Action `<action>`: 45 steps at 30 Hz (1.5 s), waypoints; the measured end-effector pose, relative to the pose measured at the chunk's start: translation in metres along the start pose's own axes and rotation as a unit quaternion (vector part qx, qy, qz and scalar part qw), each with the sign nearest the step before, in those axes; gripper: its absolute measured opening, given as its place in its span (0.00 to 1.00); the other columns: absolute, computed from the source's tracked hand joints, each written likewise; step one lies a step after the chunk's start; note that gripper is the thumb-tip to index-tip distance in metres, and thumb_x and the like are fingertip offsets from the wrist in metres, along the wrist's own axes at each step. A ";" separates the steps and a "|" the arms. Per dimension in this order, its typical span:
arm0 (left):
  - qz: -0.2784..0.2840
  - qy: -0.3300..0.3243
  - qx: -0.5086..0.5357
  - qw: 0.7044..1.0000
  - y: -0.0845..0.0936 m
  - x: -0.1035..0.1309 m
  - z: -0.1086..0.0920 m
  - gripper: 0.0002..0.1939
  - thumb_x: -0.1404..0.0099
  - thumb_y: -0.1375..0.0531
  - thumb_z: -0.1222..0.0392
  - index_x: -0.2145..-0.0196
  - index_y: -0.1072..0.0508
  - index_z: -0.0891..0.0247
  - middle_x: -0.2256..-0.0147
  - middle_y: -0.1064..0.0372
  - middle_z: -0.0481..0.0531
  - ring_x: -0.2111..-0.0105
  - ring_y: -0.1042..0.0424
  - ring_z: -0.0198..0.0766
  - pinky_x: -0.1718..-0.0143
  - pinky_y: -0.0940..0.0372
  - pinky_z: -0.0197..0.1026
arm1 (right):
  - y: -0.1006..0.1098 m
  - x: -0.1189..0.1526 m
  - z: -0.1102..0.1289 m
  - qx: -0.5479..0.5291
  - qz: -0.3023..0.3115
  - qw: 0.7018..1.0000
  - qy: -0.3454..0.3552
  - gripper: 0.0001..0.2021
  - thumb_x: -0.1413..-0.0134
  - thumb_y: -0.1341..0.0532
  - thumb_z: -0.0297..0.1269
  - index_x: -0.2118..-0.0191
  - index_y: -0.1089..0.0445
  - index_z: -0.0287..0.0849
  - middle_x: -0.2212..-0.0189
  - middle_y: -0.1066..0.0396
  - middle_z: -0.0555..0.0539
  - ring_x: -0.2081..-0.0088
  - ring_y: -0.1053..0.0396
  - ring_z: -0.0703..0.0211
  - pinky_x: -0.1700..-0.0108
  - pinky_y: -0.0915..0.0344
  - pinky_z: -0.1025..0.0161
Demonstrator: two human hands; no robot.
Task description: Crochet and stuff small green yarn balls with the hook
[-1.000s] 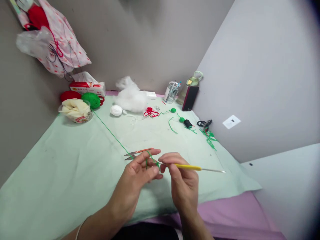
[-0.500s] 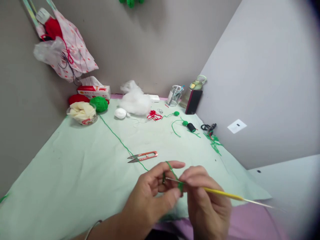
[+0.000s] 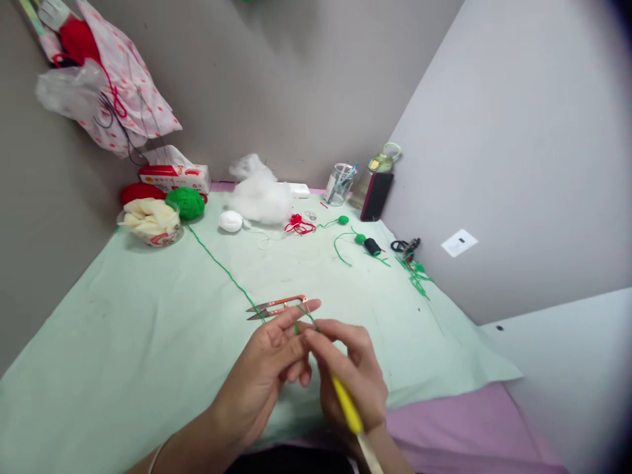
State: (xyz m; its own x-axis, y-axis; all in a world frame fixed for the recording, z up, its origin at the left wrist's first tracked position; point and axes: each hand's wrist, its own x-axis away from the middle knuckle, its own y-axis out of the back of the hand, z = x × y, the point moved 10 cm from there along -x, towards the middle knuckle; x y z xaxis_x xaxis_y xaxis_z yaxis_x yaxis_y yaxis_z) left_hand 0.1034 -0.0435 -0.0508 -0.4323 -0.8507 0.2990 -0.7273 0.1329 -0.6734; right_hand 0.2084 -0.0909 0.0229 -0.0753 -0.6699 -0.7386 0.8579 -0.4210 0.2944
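Note:
My left hand [image 3: 269, 359] has green yarn [image 3: 222, 266] looped over its raised index finger, with the thumb pinched in near my right fingertips. The strand runs back across the cloth to a green yarn ball [image 3: 185, 203]. In my right hand [image 3: 353, 368] is a crochet hook with a yellow handle [image 3: 346, 405]; its shaft points up toward the yarn and its rear end slants down to the bottom edge. The small piece of green work between the fingertips is mostly hidden. Thread snips [image 3: 266, 307] lie just beyond my left fingers, partly covered by them.
On the pale green cloth [image 3: 148, 316] stand a plastic tub [image 3: 158, 235], tissue box [image 3: 175, 179], white stuffing [image 3: 261, 197], glass cup [image 3: 340, 185], bottle [image 3: 365, 187] and phone [image 3: 377, 196]. Red yarn [image 3: 299, 225], a black thread spool [image 3: 372, 247] and green scraps [image 3: 415, 276] lie about. Walls rise behind and right.
Both hands have shifted left and slightly up in view, now overlapping the snips. The crochet hook has swung from nearly level to steep, its rear end now pointing down toward me.

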 end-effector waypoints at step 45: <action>-0.018 -0.027 -0.038 0.999 0.008 -0.002 -0.003 0.20 0.38 0.29 0.57 0.49 0.19 0.62 0.73 0.38 0.43 0.81 0.50 0.22 0.78 0.40 0.30 | -0.007 0.000 0.002 0.043 0.056 0.997 0.041 0.22 0.38 0.37 0.23 0.43 0.24 0.52 0.56 0.22 0.43 0.58 0.23 0.53 0.60 0.24 0.57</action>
State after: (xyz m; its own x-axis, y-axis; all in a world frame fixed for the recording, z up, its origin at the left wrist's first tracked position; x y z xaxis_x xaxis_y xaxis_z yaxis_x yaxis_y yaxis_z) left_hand 0.0971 -0.0389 -0.0543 -0.3765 -0.8819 0.2838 -0.7815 0.1379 -0.6085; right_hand 0.2011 -0.0889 0.0218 0.0636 -0.6644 -0.7447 0.8116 -0.3999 0.4260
